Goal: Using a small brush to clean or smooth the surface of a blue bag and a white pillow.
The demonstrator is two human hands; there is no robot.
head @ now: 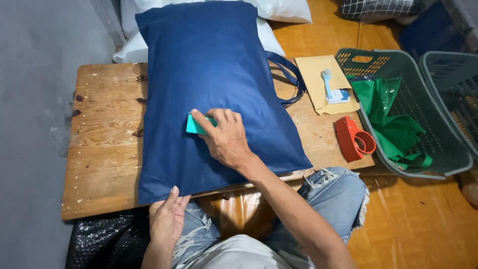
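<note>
Knees in torn pale jeans [318, 199] sit closest, tucked under the near edge of the wooden surface [104, 149]. Left hand [168, 216] lies flat, fingers together, pinning the near hem of the dark blue fabric bag [214, 69]; it grips nothing. Right hand [224, 137] is curled down on a small teal card-like scraper [195, 125], pressing it against the bag near its left-centre. The bag lies flat across the middle of the surface, handles [291, 79] trailing off to the right.

Step in hand, as I judge it: smoothing or creasing the cloth with the scraper edge. The next stroke calls for steady downward pressure while the left hand keeps the hem from creeping.

Right of the bag: a tan envelope [313, 74], carrying a light blue tool [327, 82] and a small white-and-blue packet [340, 96], print unreadable. Near them, a red tape dispenser [351, 138]. Beyond, a grey-green basket [438, 159] holds green fabric [393, 129]. White pillows [279, 10] lie behind.
</note>
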